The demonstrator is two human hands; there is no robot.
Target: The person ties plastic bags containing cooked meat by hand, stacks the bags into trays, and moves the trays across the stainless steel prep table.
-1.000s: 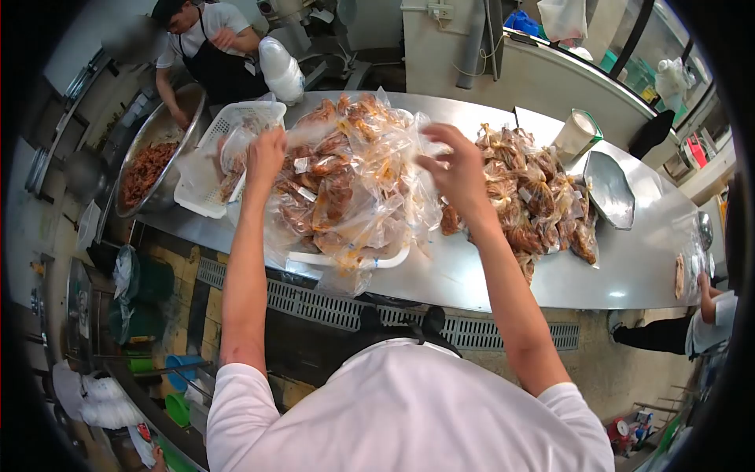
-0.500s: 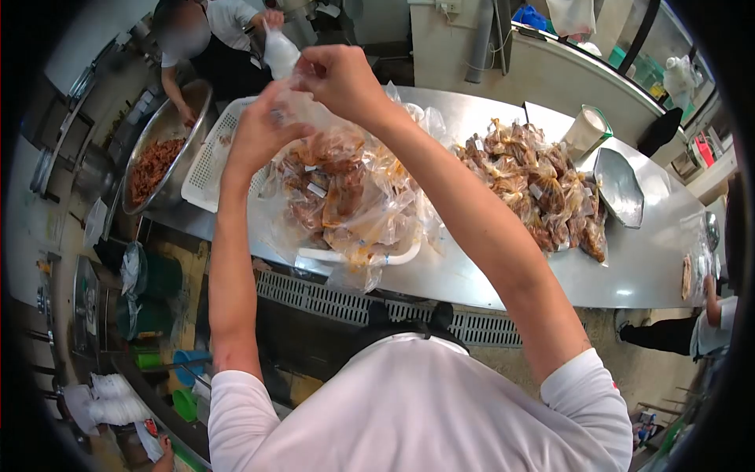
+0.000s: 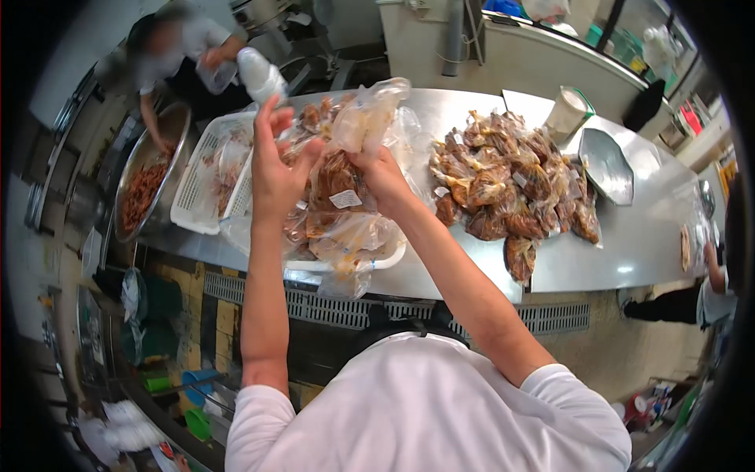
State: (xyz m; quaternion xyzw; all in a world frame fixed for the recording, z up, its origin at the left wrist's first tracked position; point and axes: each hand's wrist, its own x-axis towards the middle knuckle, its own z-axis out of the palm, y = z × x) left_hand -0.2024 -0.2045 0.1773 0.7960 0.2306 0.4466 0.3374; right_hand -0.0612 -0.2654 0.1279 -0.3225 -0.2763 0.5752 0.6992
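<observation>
Bulging above the right hand, the loose top of a clear plastic bag of brown food with a white label is seen, its narrowed neck pinched between the thumb and the curled fingers. The bag is held over a white plastic tub, in which more bagged food is heaped. The left hand is held open just beside the bag, its fingers spread and pointed away from the body; whether the bag is touched by it cannot be told.

To the left, a white perforated plastic basket is placed on the shiny steel table, and beside it shredded brown food is held in a wide steel bowl, into which a co-worker's hand is lowered. To the right, a pile of filled clear bags is set near a shallow grey metal pan.
</observation>
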